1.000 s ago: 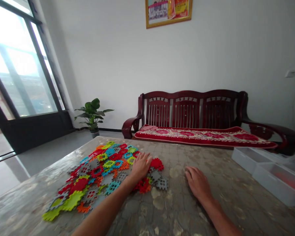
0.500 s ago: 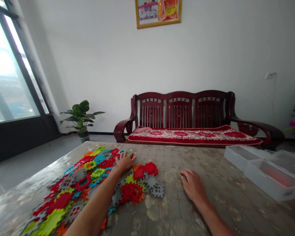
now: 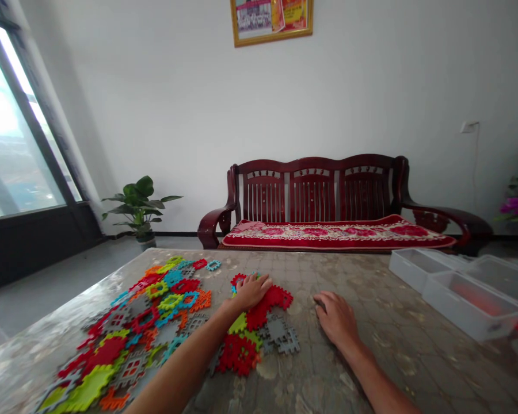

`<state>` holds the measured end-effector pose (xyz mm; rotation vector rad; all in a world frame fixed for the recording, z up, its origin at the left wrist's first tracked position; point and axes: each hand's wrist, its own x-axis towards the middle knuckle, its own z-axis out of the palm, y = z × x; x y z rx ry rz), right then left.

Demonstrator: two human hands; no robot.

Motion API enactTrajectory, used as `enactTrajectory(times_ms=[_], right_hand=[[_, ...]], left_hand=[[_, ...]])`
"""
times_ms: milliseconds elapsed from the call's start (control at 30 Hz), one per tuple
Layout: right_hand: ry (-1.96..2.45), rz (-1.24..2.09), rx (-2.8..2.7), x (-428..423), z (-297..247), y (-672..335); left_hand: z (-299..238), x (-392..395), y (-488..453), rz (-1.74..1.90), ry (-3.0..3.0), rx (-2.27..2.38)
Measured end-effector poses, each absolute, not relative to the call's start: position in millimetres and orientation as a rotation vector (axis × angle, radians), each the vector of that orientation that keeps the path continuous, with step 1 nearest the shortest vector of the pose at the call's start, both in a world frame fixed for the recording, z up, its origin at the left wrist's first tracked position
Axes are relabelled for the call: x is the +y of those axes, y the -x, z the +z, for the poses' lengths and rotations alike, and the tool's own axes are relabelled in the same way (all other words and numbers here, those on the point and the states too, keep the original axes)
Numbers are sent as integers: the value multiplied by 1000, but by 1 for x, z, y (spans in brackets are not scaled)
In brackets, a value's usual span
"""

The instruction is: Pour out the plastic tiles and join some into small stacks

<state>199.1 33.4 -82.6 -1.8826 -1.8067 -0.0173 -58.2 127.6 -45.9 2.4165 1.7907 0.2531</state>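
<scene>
My left hand [image 3: 251,291] lies palm down with its fingers spread over a cluster of toothed plastic pieces, hiding part of them. Beneath and beside its fingers is a red toothed piece [image 3: 280,297]. Nearer to me in that cluster are a lime-green piece [image 3: 238,324], a grey piece [image 3: 277,329] and another red piece [image 3: 238,354]. To the right, my right hand [image 3: 337,316] rests on the tabletop, fingers loosely bent and thumb apart, holding nothing. A wide spread of similar pieces, including a red gear plate [image 3: 111,349], covers the table's left side.
Clear plastic boxes [image 3: 470,310] stand at the table's [image 3: 349,270] right, one with something red inside. A small blue ring piece [image 3: 213,265] lies apart near the far edge. Beyond are a wooden bench [image 3: 315,195] and a potted plant [image 3: 140,201].
My left hand has moved right and toward me, with several pieces shifted right, widening the gap from the main spread. My right hand stays almost where it was.
</scene>
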Motion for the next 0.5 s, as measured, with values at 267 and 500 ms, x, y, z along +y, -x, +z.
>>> enactTrajectory(times_ms=[267, 500], right_hand=[[1895, -9, -1762, 33, -82, -198], [1901, 12, -1767, 31, -78, -195]], left_hand=[[-25, 169, 108, 362, -2266, 2100], [-40, 185, 157, 134, -2379, 2102]])
